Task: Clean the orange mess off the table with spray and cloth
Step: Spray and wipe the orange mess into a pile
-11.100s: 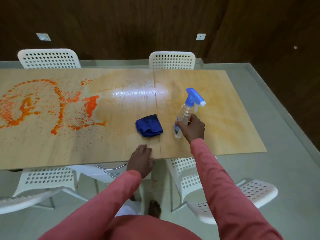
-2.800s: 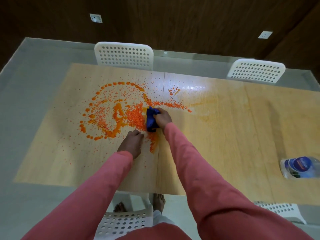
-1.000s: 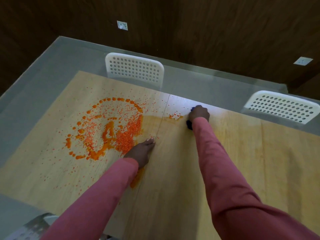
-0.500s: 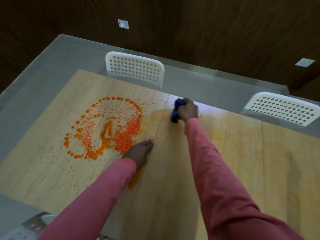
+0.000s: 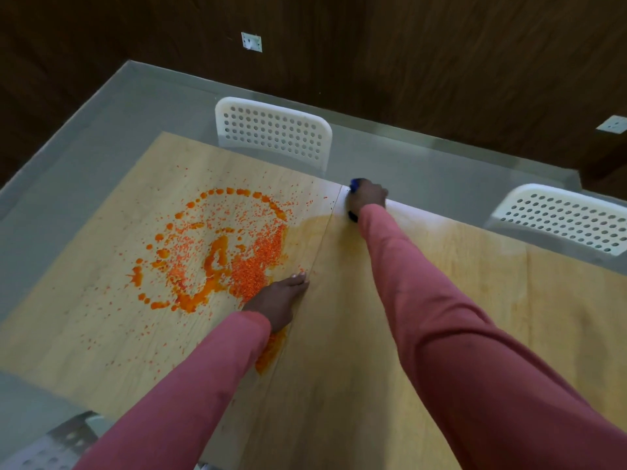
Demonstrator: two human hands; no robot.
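An orange mess (image 5: pixel 217 256) of blobs and fine specks covers the left half of the pale wooden table (image 5: pixel 390 351). My right hand (image 5: pixel 368 198) grips a blue cloth (image 5: pixel 354 182) at the table's far edge, just right of the centre seam; only a bit of blue shows past the fingers. My left hand (image 5: pixel 280 301) lies flat on the table with straight fingers, at the right rim of the mess. A small orange smear (image 5: pixel 269 351) sits beside my left sleeve. The spray bottle is out of view.
Two white perforated chairs stand behind the table, one at the far middle (image 5: pixel 273 132) and one at the far right (image 5: pixel 559 218). Another chair part (image 5: pixel 51 449) shows at the lower left. Grey floor surrounds the table; a dark wood wall lies beyond.
My right hand has pushed the cloth a little farther away, up to the table's far edge, and now covers most of it. My left hand has stayed flat in place.
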